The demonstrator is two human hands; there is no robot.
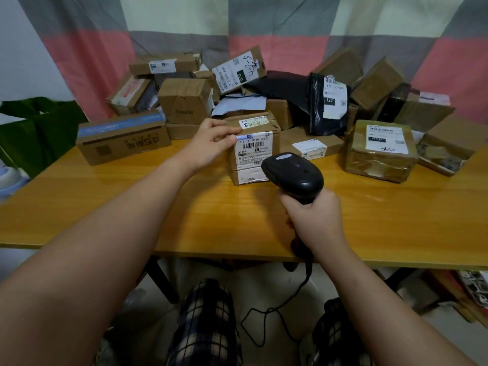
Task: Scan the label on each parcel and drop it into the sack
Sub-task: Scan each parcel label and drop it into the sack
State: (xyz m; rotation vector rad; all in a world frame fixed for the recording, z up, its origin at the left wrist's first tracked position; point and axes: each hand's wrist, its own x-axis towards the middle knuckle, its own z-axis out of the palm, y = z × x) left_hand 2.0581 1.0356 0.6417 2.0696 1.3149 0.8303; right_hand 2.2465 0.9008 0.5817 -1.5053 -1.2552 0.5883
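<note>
on the table (132, 207), left hand (211, 140) pinches the parcel (254, 154), right hand (311, 217) grips the scanner (293, 173) beside it.

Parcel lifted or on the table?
Resting: the parcel sits on the table, left hand gripping its top corner, right hand aiming the scanner.

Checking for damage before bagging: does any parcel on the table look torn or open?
Yes: the flat brown cardboard box at the far right of the yellow wooden table looks torn open along its front, something dark and patterned showing inside.
</note>
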